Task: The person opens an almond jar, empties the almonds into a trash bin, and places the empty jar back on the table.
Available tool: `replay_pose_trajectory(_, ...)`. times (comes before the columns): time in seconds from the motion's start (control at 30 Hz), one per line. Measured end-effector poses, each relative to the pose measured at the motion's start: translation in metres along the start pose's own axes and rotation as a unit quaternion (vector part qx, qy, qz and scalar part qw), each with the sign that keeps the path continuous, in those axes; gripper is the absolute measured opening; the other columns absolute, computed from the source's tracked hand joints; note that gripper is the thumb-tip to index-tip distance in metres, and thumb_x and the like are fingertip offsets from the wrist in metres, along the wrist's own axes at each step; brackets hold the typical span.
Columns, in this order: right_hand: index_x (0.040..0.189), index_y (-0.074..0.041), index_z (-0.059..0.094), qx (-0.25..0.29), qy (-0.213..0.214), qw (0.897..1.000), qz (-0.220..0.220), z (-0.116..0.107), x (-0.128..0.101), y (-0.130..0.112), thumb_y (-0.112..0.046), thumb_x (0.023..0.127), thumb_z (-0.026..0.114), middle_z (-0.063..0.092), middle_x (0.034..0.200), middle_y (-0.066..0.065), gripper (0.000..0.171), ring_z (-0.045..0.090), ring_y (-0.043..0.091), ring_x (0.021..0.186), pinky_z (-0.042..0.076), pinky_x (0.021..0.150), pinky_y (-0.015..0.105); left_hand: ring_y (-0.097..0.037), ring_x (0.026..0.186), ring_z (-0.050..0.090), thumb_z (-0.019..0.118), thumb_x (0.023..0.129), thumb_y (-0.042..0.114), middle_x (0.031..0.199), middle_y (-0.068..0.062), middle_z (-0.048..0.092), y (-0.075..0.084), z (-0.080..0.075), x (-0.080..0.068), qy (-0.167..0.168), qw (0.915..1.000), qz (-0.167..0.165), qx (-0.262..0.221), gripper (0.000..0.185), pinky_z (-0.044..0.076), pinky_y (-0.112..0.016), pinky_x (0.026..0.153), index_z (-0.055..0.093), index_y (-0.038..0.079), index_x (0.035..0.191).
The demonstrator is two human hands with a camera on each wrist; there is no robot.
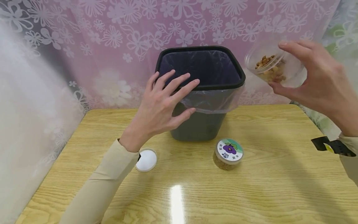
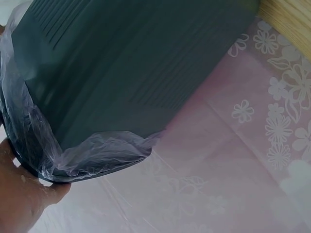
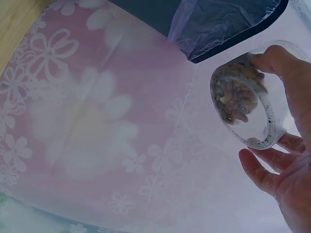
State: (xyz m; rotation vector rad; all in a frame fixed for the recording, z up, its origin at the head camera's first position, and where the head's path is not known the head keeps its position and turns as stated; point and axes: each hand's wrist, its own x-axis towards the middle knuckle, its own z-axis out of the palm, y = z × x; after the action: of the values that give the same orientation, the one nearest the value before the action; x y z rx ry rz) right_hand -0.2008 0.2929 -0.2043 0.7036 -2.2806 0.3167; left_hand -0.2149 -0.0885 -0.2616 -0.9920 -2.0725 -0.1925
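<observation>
Right hand (image 1: 325, 74) pinching clear jar (image 1: 293, 70), tilted, nuts (image 1: 274, 72) inside; jar in air, right of bin (image 1: 197, 127). Left hand (image 1: 160, 107) spread at bin's front-left rim. Labelled tub (image 1: 228, 153), white disc (image 1: 147, 160) on surface (image 1: 265, 196).

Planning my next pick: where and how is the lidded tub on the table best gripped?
Probably around the side wall of the lidded tub, below its lid, coming from the front right: it stands upright and round, and the bin stands behind it to the left.
</observation>
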Motion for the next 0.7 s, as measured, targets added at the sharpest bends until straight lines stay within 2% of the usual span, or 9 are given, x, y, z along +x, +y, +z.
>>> replay_pose_trajectory(0.07, 0.153, -0.015, 0.046, -0.015, -0.01, 1.0, -0.018, -0.001, 0.006, -0.002, -0.089, 0.084, 0.035, 0.048, 0.151, 0.025, 0.102, 0.047, 0.049, 0.133, 0.04, 0.116, 0.058, -0.039, 0.141, 0.047, 0.061, 0.096, 0.054, 0.15, -0.005, 0.056, 0.0, 0.0, 0.001, 0.0, 1.0, 0.0, -0.002, 0.062, 0.029, -0.065, 0.118, 0.05, 0.029, 0.152)
replay_pose_trajectory(0.1, 0.154, -0.017, 0.046, -0.025, -0.011, 0.999, -0.033, -0.001, 0.01, -0.002, -0.086, 0.086, 0.034, 0.048, 0.151, 0.026, 0.098, 0.047, 0.049, 0.132, 0.04, 0.116, 0.058, -0.039, 0.141, 0.047, 0.061, 0.096, 0.054, 0.149, -0.005, 0.057, 0.0, 0.0, 0.001, 0.0, 1.0, 0.0, -0.003, 0.062, 0.028, -0.065, 0.118, 0.05, 0.029, 0.152)
replay_pose_trajectory(0.17, 0.154, -0.02, 0.044, -0.048, -0.009, 0.997, -0.062, -0.001, 0.016, -0.004, -0.068, 0.094, 0.056, 0.047, 0.151, 0.028, 0.078, 0.048, 0.052, 0.13, 0.041, 0.114, 0.06, -0.039, 0.141, 0.048, 0.061, 0.096, 0.054, 0.148, -0.005, 0.058, 0.001, -0.001, 0.001, -0.002, 1.0, -0.002, -0.005, 0.062, 0.028, -0.065, 0.118, 0.05, 0.03, 0.152)
replay_pose_trajectory(0.23, 0.153, -0.021, 0.043, -0.076, -0.003, 0.993, -0.091, 0.0, 0.023, -0.005, -0.041, 0.087, 0.078, 0.047, 0.149, 0.03, 0.077, 0.049, 0.055, 0.126, 0.042, 0.112, 0.063, -0.039, 0.14, 0.048, 0.062, 0.096, 0.054, 0.148, -0.005, 0.058, 0.001, -0.001, 0.002, -0.004, 1.0, -0.004, -0.008, 0.062, 0.028, -0.065, 0.118, 0.05, 0.03, 0.152)
replay_pose_trajectory(0.33, 0.153, -0.024, 0.041, -0.117, -0.01, 0.985, -0.129, -0.001, 0.033, -0.007, -0.004, 0.064, 0.089, 0.045, 0.15, 0.032, 0.104, 0.049, 0.056, 0.124, 0.045, 0.104, 0.068, -0.04, 0.14, 0.048, 0.062, 0.096, 0.054, 0.148, -0.005, 0.058, 0.001, -0.001, 0.002, -0.007, 0.9999, -0.007, -0.012, 0.062, 0.027, -0.065, 0.119, 0.05, 0.03, 0.152)
replay_pose_trajectory(0.47, 0.154, -0.025, 0.041, -0.14, 0.002, 0.974, -0.177, 0.001, 0.043, -0.01, -0.001, 0.066, 0.09, 0.045, 0.148, 0.034, 0.103, 0.05, 0.057, 0.122, 0.046, 0.092, 0.072, -0.04, 0.141, 0.048, 0.062, 0.096, 0.055, 0.148, -0.005, 0.058, 0.002, -0.002, 0.002, -0.01, 0.9998, -0.009, -0.012, 0.062, 0.027, -0.065, 0.119, 0.051, 0.03, 0.152)
replay_pose_trajectory(0.63, 0.154, -0.029, 0.042, -0.145, 0.017, 0.971, -0.189, 0.005, 0.052, -0.014, 0.001, 0.062, 0.091, 0.047, 0.148, 0.031, 0.108, 0.051, 0.057, 0.124, 0.044, 0.094, 0.074, -0.039, 0.141, 0.048, 0.061, 0.096, 0.056, 0.148, -0.005, 0.057, 0.002, -0.002, 0.001, -0.013, 0.9998, -0.011, -0.008, 0.062, 0.027, -0.065, 0.118, 0.051, 0.03, 0.151)
replay_pose_trajectory(0.7, 0.155, -0.031, 0.04, -0.154, 0.009, 0.969, -0.195, 0.004, 0.055, -0.015, 0.001, 0.063, 0.091, 0.046, 0.149, 0.031, 0.109, 0.05, 0.057, 0.125, 0.044, 0.096, 0.073, -0.039, 0.141, 0.048, 0.061, 0.096, 0.056, 0.148, -0.005, 0.057, 0.002, -0.002, 0.001, -0.013, 0.9998, -0.012, -0.007, 0.062, 0.027, -0.065, 0.118, 0.051, 0.03, 0.151)
